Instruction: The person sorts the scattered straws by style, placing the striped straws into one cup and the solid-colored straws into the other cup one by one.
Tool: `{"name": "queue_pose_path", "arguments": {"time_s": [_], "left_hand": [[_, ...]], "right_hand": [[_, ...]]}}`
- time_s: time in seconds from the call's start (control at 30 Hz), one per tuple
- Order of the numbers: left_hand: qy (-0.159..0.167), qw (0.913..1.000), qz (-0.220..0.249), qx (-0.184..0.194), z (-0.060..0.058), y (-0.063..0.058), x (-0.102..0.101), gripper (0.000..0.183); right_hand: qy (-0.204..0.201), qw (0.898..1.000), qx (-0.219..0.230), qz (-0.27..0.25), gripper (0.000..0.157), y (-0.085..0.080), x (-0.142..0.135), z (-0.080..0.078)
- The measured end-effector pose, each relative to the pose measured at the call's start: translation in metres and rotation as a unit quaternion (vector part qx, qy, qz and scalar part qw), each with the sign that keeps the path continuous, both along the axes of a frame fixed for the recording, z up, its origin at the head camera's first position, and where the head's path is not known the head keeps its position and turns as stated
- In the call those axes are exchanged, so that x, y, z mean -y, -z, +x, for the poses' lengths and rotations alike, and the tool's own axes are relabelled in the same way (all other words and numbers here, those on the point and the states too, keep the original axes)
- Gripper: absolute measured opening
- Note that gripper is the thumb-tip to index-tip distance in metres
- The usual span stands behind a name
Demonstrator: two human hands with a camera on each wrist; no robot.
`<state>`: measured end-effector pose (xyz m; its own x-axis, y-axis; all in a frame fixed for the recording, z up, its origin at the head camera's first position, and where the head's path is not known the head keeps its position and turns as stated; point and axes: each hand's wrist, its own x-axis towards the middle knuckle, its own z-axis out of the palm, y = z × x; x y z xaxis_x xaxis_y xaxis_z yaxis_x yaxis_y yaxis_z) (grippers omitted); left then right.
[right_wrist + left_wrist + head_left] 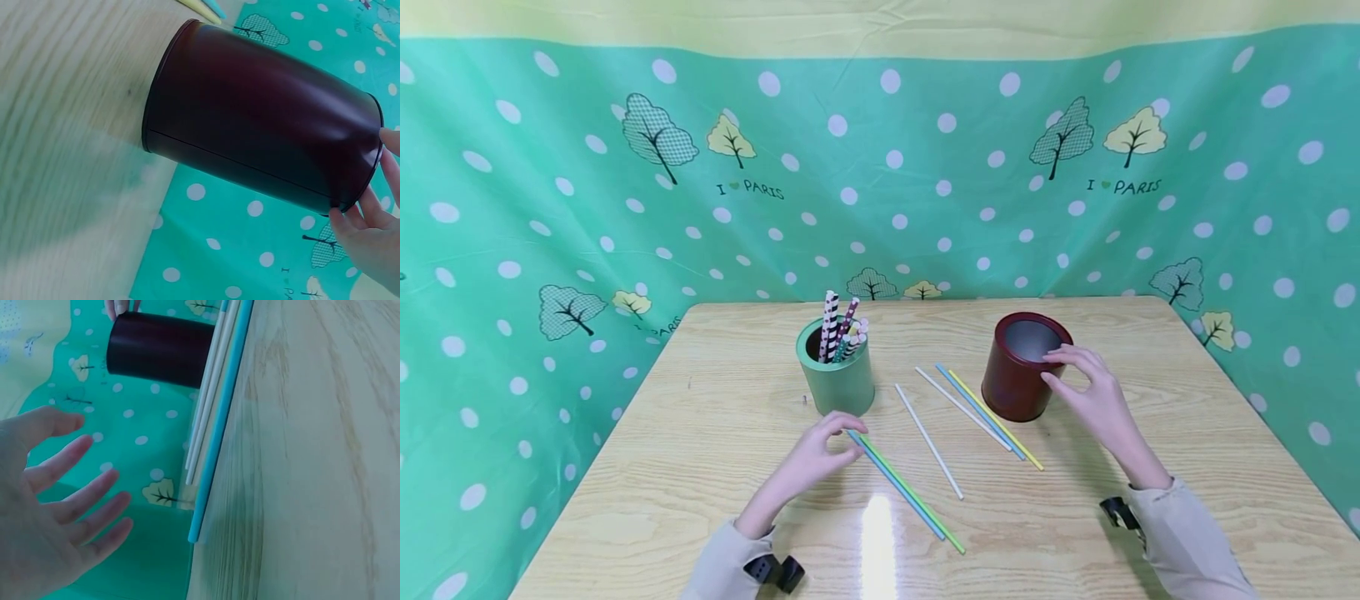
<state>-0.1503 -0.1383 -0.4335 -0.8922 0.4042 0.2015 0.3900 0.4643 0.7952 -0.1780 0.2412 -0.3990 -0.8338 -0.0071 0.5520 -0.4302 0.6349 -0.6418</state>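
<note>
My right hand [1093, 396] is at the near right rim of a dark red cylindrical pot [1018, 383], which stands upright. Its fingers reach over the rim and the thumb is on the outer wall, pinching the edge; the right wrist view shows the fingertips at the pot's [262, 119] rim. My left hand [815, 458] hovers at the far ends of a blue straw [898, 487] and a green straw [917, 500] lying side by side. In the left wrist view the left hand [62, 506] has its fingers spread, with nothing between them.
A green pot [838, 387] holding several patterned straws [831, 329] stands at the back, left of centre. Between the pots lie a lone white straw [928, 442] and a group: white [962, 408], blue [977, 408] and yellow straw [1000, 425]. A polka-dot curtain [880, 167] hangs behind the table.
</note>
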Motion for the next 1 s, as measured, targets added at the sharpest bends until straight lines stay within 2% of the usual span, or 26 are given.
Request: {"name": "queue_pose_path", "arguments": {"time_s": [0.13,0.33,0.53,0.77,1.0], "left_hand": [[0.032,0.9992,-0.025,-0.008,-0.003,0.004,-0.001,0.022],[0.059,0.9973,-0.044,0.005,-0.005,0.004,-0.004,0.019],[0.079,0.9954,-0.053,0.012,-0.008,0.007,-0.005,0.019],[0.097,0.9925,-0.073,0.013,-0.010,0.012,-0.007,0.016],[0.105,0.9893,-0.100,0.002,-0.010,0.015,-0.010,0.016]], "right_hand": [[-0.006,1.000,-0.012,-0.010,0.021,0.003,-0.001,-0.001],[-0.014,1.000,-0.011,-0.023,0.014,0.007,-0.002,-0.003],[-0.017,0.999,0.011,-0.039,0.015,0.010,-0.004,-0.005],[-0.027,0.998,-0.011,-0.056,0.014,0.014,-0.005,-0.007],[-0.025,0.997,-0.008,-0.068,0.014,0.014,-0.003,-0.007]]}}
